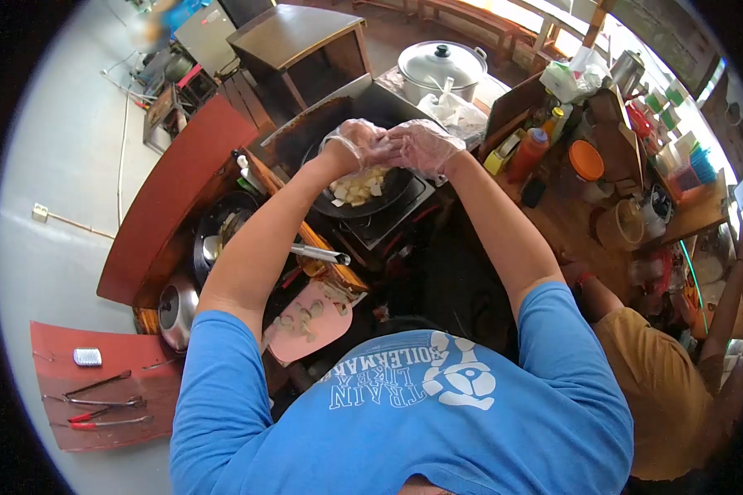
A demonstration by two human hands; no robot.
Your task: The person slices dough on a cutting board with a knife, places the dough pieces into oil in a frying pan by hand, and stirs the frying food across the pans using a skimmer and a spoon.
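Blue shirt [305,437] cloth was nearest, and past it the left hand [357,147] and right hand [425,148], in thin see-through gloves, touched above the black pan [398,198]; whether they held anything was too hard to tell. Pale food bits [357,190] sat in the pan, on the body's side of the hands, closer to the left one. A shiny handle [320,253] poked out between the arms, and a plastic bag [454,114] lay just beside the right hand.

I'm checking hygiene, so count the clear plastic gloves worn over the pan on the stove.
2: one glove on the left hand, the other glove on the right hand. More could be hidden elsewhere.
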